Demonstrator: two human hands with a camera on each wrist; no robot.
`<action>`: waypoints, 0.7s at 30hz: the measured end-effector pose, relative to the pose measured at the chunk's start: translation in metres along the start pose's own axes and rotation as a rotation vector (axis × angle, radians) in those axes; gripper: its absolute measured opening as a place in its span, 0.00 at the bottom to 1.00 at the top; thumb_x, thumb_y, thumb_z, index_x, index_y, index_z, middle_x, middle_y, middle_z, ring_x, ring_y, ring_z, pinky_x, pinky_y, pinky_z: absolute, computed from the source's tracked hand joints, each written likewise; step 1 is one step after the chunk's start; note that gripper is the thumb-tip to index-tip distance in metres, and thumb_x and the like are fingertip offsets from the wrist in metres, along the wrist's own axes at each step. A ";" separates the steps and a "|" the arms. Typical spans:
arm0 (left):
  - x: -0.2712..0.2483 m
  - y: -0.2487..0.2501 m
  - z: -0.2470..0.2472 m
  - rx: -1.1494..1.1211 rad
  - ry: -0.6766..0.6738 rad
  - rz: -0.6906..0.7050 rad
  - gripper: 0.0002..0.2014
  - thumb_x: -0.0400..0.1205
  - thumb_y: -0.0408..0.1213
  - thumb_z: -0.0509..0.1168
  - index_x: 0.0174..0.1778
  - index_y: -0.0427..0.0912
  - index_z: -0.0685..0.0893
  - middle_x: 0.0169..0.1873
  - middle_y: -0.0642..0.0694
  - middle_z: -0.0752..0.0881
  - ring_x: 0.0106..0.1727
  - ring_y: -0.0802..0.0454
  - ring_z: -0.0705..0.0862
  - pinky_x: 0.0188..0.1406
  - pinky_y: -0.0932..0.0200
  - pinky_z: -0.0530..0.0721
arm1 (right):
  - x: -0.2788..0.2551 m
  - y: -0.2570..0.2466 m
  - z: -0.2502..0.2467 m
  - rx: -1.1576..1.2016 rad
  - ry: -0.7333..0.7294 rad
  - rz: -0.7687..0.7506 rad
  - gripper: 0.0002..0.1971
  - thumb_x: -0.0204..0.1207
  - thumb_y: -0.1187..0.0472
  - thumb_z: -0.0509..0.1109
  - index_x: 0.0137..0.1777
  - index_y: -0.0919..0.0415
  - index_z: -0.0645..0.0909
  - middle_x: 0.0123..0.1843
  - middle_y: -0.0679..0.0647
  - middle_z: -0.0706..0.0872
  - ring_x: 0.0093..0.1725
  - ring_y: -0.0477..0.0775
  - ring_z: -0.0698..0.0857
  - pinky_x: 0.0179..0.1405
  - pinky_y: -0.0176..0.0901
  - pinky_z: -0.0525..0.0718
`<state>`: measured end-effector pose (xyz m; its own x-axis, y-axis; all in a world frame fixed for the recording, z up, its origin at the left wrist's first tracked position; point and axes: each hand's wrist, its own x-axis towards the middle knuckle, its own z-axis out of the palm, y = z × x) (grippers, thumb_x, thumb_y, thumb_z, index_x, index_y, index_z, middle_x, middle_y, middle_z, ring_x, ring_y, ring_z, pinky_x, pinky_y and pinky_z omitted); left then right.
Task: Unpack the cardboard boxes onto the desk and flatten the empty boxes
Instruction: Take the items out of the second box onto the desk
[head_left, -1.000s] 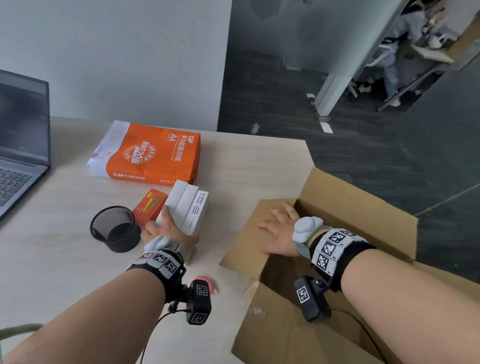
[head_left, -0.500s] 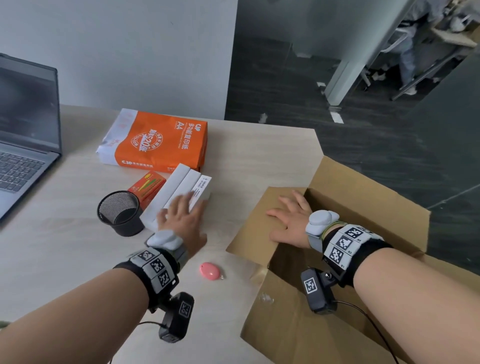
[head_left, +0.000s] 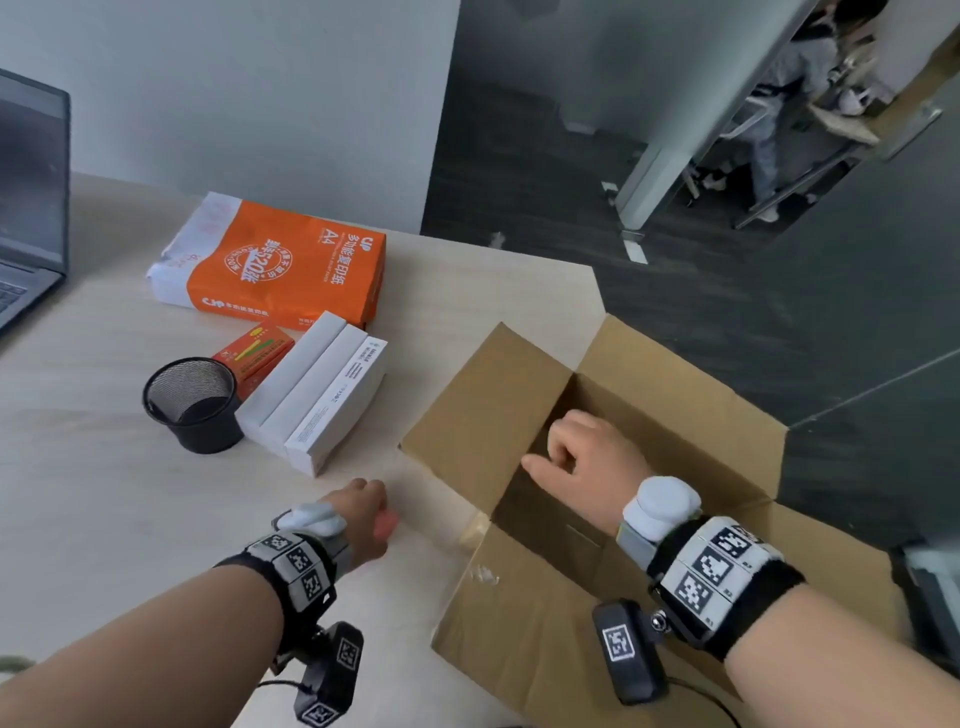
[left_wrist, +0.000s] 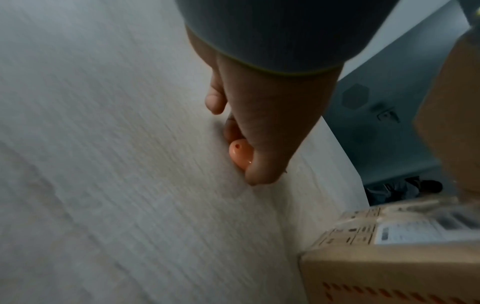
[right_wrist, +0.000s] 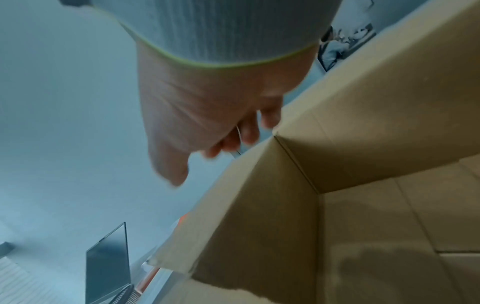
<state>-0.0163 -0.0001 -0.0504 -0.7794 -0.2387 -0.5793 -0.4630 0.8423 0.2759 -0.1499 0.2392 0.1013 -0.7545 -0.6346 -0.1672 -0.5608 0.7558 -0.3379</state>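
Observation:
An open cardboard box (head_left: 675, 395) stands at the desk's right edge with its flaps spread; its inside (right_wrist: 389, 226) looks bare where I can see it. My right hand (head_left: 550, 452) hovers over the box's opening near the left flap (head_left: 483, 410), fingers (right_wrist: 249, 133) loosely curled and holding nothing. My left hand (head_left: 382, 512) is down on the desk just left of the box. Its thumb and fingers pinch a small pink rounded object (left_wrist: 240, 151), which shows only as a pink edge (head_left: 387, 525) in the head view.
On the desk (head_left: 104, 493) lie an orange A4 paper ream (head_left: 280, 265), three white boxes (head_left: 317, 395) side by side, a small red box (head_left: 254, 351) and a black mesh cup (head_left: 192, 402). A laptop (head_left: 26, 208) sits far left. Dark floor lies past the desk's right edge.
My left hand left the white boxes, drew back toward me and closed on the pink object. My right hand lifted off the box flap and curled over the opening.

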 end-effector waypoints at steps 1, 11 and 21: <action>-0.003 0.002 -0.002 -0.033 0.029 -0.044 0.13 0.80 0.61 0.52 0.51 0.59 0.73 0.48 0.58 0.81 0.44 0.54 0.84 0.50 0.46 0.85 | -0.010 0.000 -0.003 -0.011 -0.142 0.024 0.23 0.73 0.32 0.68 0.36 0.53 0.73 0.41 0.47 0.78 0.40 0.48 0.77 0.41 0.51 0.80; -0.017 0.030 -0.027 -0.494 0.050 -0.085 0.10 0.81 0.53 0.61 0.50 0.54 0.83 0.32 0.55 0.92 0.36 0.54 0.91 0.36 0.57 0.88 | -0.051 0.006 0.035 -0.224 -0.616 0.009 0.16 0.75 0.34 0.67 0.50 0.45 0.78 0.56 0.51 0.88 0.54 0.59 0.87 0.51 0.49 0.85; -0.062 0.134 -0.080 -1.267 0.312 0.015 0.06 0.86 0.40 0.68 0.55 0.43 0.82 0.52 0.47 0.94 0.52 0.47 0.93 0.48 0.48 0.90 | -0.072 0.046 -0.069 0.483 -0.005 0.167 0.13 0.83 0.52 0.72 0.62 0.55 0.86 0.54 0.46 0.93 0.53 0.48 0.91 0.58 0.47 0.89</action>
<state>-0.0636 0.0893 0.0841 -0.7732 -0.4790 -0.4157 -0.3938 -0.1512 0.9067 -0.1450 0.3305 0.1615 -0.8182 -0.5130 -0.2596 -0.2101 0.6870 -0.6956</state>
